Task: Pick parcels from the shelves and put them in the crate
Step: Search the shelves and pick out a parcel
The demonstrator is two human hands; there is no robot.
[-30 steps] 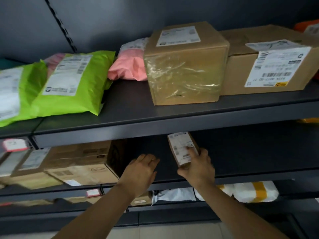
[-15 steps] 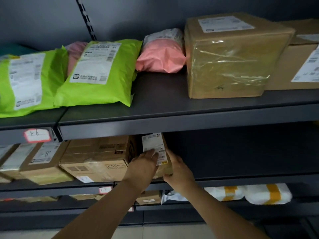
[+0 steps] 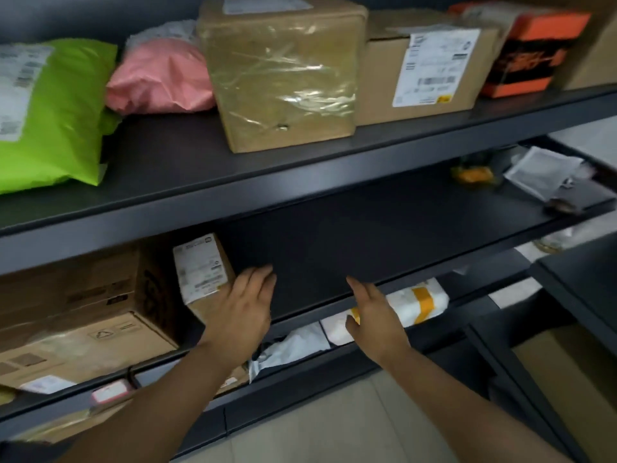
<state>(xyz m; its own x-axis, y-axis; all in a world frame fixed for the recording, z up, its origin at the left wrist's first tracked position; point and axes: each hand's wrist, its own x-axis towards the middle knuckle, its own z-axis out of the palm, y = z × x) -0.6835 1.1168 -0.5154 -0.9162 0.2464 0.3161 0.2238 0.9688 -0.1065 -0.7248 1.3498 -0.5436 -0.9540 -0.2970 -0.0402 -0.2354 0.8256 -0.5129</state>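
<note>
- The small box (image 3: 200,272) is brown cardboard with a white label on its upturned face. It stands tilted on the dark, matte middle shelf (image 3: 384,228). Its lower right corner is hidden behind the left hand (image 3: 243,309), and the label print is too blurred to read.
- The left hand lies flat at the small box's right side with its fingers straight and close together, gripping nothing. Whether it touches the cardboard cannot be told.
- The right hand (image 3: 374,315), well to the right of the small box, has loosely spread fingers and holds nothing.
- Just left of the small box sits a large plain carton (image 3: 83,312), cut off by the frame edge.
- Above the small box is a cube-shaped box (image 3: 280,71) wrapped in glossy, wrinkled tape, its top cut off.
- Up and to the left of the small box are a crumpled pink bag (image 3: 160,78) and a slick green mailer (image 3: 56,111), the mailer only partly in frame.
- Below and to the right of the small box, a soft white bag (image 3: 420,300) with yellow bands is partly hidden by the right hand.
</note>
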